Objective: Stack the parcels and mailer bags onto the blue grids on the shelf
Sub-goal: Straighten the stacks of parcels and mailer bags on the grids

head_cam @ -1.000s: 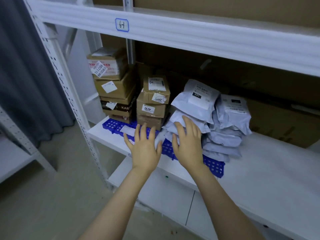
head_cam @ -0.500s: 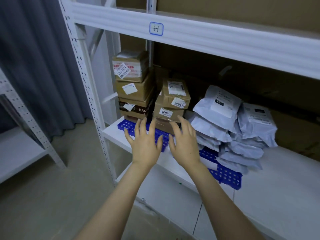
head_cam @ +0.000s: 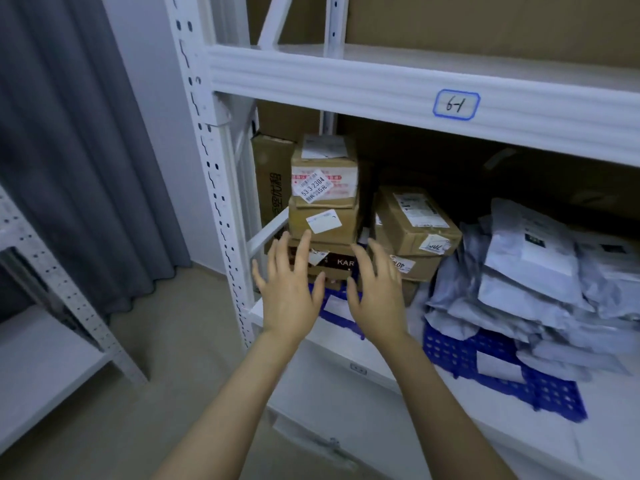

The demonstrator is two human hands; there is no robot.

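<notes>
Two stacks of brown cardboard parcels stand on the shelf: a taller left stack (head_cam: 323, 199) and a lower right stack (head_cam: 412, 230). To their right, a heap of grey mailer bags (head_cam: 530, 282) lies on a blue grid (head_cam: 485, 362). Another blue grid (head_cam: 337, 306) under the parcels shows between my hands, with a white label on it. My left hand (head_cam: 289, 296) and my right hand (head_cam: 377, 296) hover side by side in front of the left stack, fingers spread, holding nothing.
The white shelf board (head_cam: 519, 445) extends right. An upper shelf beam (head_cam: 381, 84) carries a blue-framed tag "6-1" (head_cam: 456, 105). A perforated white upright (head_cam: 211, 188) stands at left, with a grey curtain (head_cam: 79, 150) and another white rack (head_cam: 41, 341) beyond.
My view has swung left and come closer to the shelf. Both hands have drawn back from the blue grid and lifted, fingers spreading, in front of the left parcel stack.
</notes>
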